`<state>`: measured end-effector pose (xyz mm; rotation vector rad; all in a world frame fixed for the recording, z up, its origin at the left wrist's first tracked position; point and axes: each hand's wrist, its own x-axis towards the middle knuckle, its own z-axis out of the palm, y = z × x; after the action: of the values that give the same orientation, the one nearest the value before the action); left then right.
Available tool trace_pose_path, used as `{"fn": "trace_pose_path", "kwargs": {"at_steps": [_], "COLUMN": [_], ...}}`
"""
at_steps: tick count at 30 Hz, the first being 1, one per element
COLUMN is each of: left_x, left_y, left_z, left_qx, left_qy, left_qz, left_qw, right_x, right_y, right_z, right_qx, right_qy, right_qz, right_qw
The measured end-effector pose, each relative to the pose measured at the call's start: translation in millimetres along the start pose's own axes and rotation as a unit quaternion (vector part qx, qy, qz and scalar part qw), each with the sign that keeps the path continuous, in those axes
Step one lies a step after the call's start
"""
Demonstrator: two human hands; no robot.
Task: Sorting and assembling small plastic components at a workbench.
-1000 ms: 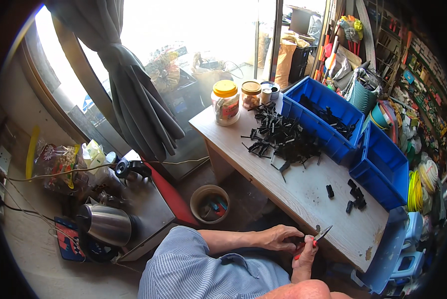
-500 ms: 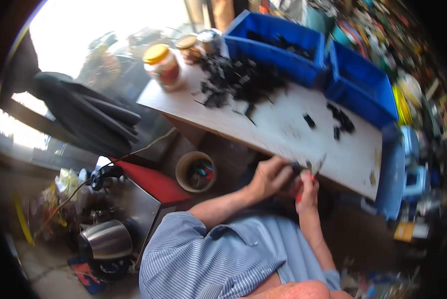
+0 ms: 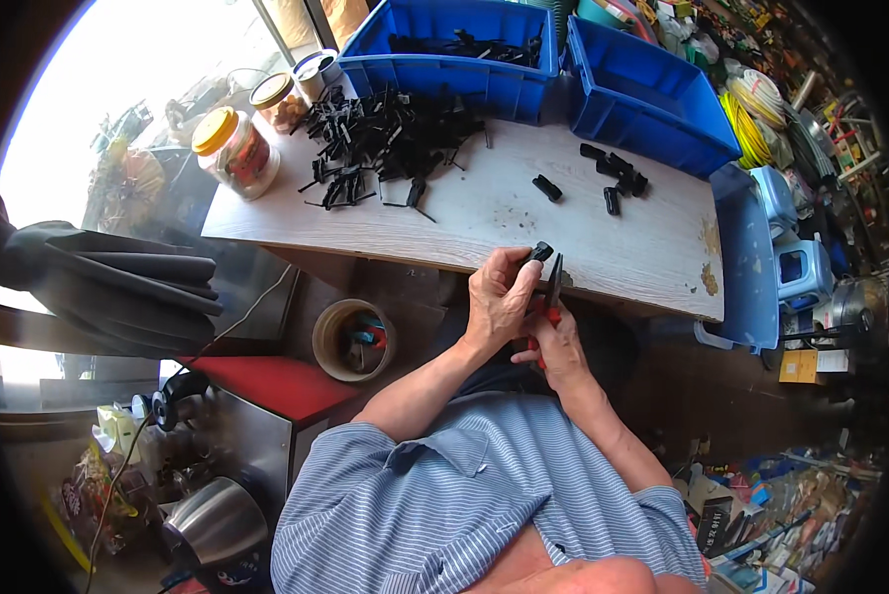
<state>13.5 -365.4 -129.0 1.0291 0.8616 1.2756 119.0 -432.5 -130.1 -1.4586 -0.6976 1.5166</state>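
Between the thumb and fingers of my left hand (image 3: 499, 292) is a small black plastic part (image 3: 540, 251), held up just over the table's front edge. Close beside it, my right hand (image 3: 558, 346) is wrapped round the red handles of a pair of pliers (image 3: 554, 287), whose dark pointed jaws stick upward. The jaws stand apart from the part. On the white table (image 3: 484, 223) a single black part (image 3: 547, 188) lies beyond my hands, with a cluster of similar parts (image 3: 618, 173) farther right. A large heap of black parts with thin stems (image 3: 385, 144) covers the table's left side.
Two blue bins (image 3: 444, 74) (image 3: 652, 94) stand along the table's back; the left one contains black parts. Jars (image 3: 236, 158) stand at the left corner. A bucket (image 3: 353, 342) sits on the floor beside a red-topped cabinet (image 3: 266, 386). A blue tub (image 3: 746, 257) adjoins the table's right end.
My head view has shifted, so the table appears farther left and sharper. My left hand has raised the black part into clear view; the pliers now point more upright.
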Motion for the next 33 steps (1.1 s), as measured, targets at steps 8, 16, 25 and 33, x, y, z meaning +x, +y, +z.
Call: {"fn": "trace_pose_path", "kwargs": {"at_steps": [8, 16, 25, 33], "left_x": [4.5, 6.7, 8.8, 21.5], "left_y": [-9.3, -9.5, 3.1, 12.9], "left_z": [-6.0, -2.4, -2.8, 6.5], "left_qx": [0.076, 0.103, 0.214, 0.243], "left_qy": [-0.017, 0.007, -0.033, -0.065], "left_qz": [0.021, 0.042, 0.059, 0.045], "left_qw": [0.997, 0.994, 0.974, 0.967], "right_x": [-1.8, 4.4, 8.1, 3.8], "right_y": [-4.8, 6.7, 8.7, -1.8], "right_z": [8.2, 4.4, 5.8, 3.5], "right_qx": [-0.035, -0.020, 0.009, 0.052], "right_qy": [-0.007, -0.014, 0.002, 0.015], "right_qz": [-0.026, -0.022, 0.024, 0.011], "right_qw": [0.999, 0.999, 1.000, 0.998]}}
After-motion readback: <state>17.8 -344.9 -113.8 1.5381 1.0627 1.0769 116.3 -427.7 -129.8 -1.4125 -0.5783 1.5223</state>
